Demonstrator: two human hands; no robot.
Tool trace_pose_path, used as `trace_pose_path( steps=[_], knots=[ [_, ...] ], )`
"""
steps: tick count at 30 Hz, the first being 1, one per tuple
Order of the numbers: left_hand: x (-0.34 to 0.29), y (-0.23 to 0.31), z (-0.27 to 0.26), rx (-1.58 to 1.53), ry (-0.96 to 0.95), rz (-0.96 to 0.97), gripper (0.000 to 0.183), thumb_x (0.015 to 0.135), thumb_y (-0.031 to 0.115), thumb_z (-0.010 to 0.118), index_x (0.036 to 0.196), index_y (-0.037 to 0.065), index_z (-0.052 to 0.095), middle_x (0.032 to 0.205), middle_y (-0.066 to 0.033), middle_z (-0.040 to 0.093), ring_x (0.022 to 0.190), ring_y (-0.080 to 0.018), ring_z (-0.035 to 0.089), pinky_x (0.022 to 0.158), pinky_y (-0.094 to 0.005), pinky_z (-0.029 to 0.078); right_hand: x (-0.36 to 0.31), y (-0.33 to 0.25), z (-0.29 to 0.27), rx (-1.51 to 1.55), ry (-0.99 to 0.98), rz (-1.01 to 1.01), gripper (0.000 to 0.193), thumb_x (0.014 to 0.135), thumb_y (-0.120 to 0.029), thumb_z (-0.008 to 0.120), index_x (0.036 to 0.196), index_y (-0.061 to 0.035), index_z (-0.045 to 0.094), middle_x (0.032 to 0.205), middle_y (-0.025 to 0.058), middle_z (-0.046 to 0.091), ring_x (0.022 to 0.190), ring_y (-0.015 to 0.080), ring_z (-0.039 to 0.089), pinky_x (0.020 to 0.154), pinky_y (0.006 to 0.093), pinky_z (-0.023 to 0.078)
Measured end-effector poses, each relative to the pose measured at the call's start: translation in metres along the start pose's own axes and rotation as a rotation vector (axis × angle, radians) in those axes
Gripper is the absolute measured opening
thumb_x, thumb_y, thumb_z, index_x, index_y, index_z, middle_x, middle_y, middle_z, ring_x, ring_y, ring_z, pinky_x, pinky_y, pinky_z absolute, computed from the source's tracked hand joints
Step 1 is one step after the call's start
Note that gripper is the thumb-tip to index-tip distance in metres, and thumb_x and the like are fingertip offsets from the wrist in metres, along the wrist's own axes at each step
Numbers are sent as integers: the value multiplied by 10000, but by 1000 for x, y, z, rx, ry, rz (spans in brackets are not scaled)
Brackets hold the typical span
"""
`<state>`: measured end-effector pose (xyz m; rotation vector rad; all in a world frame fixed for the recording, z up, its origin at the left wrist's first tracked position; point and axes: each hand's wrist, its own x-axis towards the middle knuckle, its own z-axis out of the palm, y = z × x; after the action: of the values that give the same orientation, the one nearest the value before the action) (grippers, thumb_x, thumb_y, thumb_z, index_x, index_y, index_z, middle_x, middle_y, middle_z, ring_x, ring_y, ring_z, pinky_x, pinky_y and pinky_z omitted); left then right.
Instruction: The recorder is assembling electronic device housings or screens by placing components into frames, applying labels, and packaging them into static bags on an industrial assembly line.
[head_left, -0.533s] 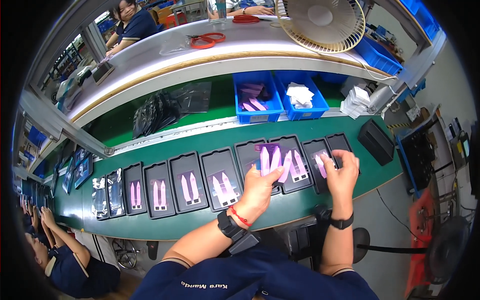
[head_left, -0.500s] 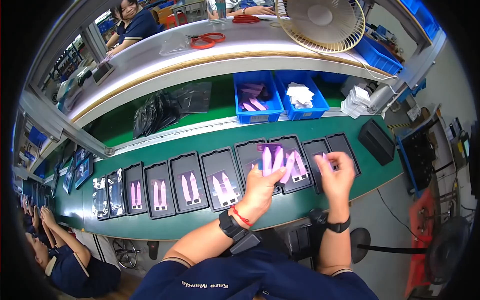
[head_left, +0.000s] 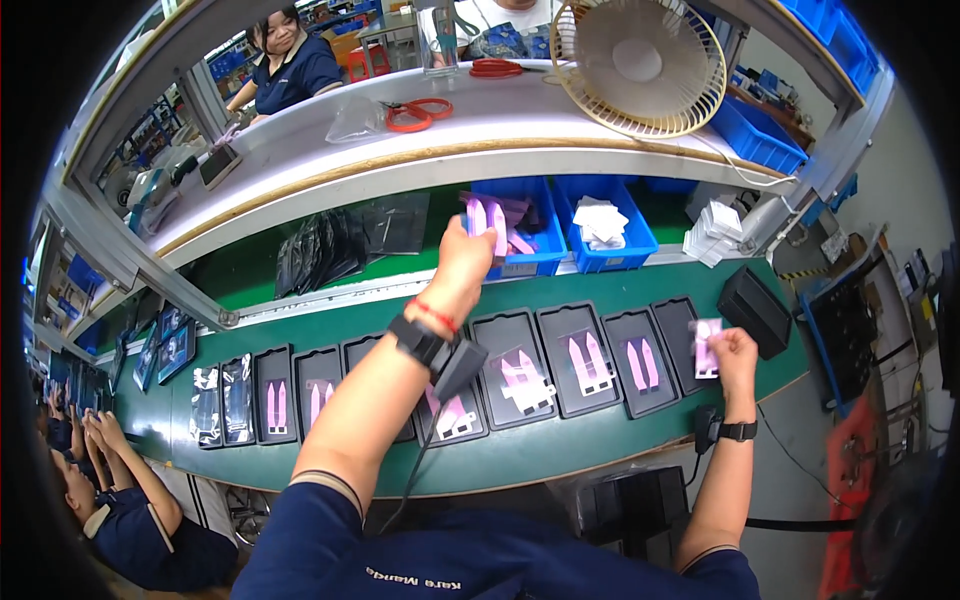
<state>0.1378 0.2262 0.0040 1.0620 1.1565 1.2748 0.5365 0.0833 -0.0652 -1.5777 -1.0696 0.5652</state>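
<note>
My left hand [head_left: 462,265] is closed on pink strips [head_left: 488,222] with pointed ends, held at the front left of a blue bin [head_left: 548,232] that has more pink pieces inside. On the right, my right hand [head_left: 738,352] pinches a clear sheet with pink strips [head_left: 706,348] at the right side of the rightmost black tray [head_left: 672,325]. To its left another black tray [head_left: 622,345] has a pair of pink strips [head_left: 642,366] lying in it. Further left, several more trays hold similar pink pairs with black and white ends; my left forearm partly covers some of them.
A second blue bin [head_left: 612,258] contains white pieces, with a white stack [head_left: 715,232] beside it. A black box [head_left: 755,310] stands at the table's right end. On the shelf above are a fan [head_left: 640,65] and red-handled scissors [head_left: 418,114]. Co-workers sit beyond the shelf and at left.
My left hand has moved up and away from the trays to the blue bin with pink strips. My right hand has shifted right with a sheet. Pink strips now show in the second tray from the right.
</note>
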Motion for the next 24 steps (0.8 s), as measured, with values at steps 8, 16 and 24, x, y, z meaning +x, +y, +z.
trace_pose_path(
  steps=[8, 16, 24],
  knots=[
    [84, -36, 19, 825, -36, 73, 554, 809, 183, 604, 1239, -74, 367, 1023, -284, 615, 995, -380, 605, 839, -415, 499, -6, -64, 60, -574, 149, -156, 542, 619, -370, 829, 894, 11, 560, 829, 137, 590, 734, 228, 558, 656, 343, 471],
    [49, -17, 30, 1101, -82, 204, 562, 766, 141, 665, 1262, 16, 433, 1188, -235, 518, 1114, -385, 508, 947, -414, 419, 91, -159, 191, -707, -139, -33, 831, 652, -593, 712, 1118, 74, 542, 1075, 259, 613, 1031, 348, 601, 853, 392, 483],
    [-27, 6, -19, 713, -127, 579, 407, 759, 78, 665, 1138, 16, 531, 1100, -162, 552, 1031, -295, 545, 861, -370, 444, 126, -134, 210, -426, -354, 106, 488, 609, -307, 822, 821, 100, 654, 817, 191, 677, 672, 211, 668, 634, 304, 523]
  ],
)
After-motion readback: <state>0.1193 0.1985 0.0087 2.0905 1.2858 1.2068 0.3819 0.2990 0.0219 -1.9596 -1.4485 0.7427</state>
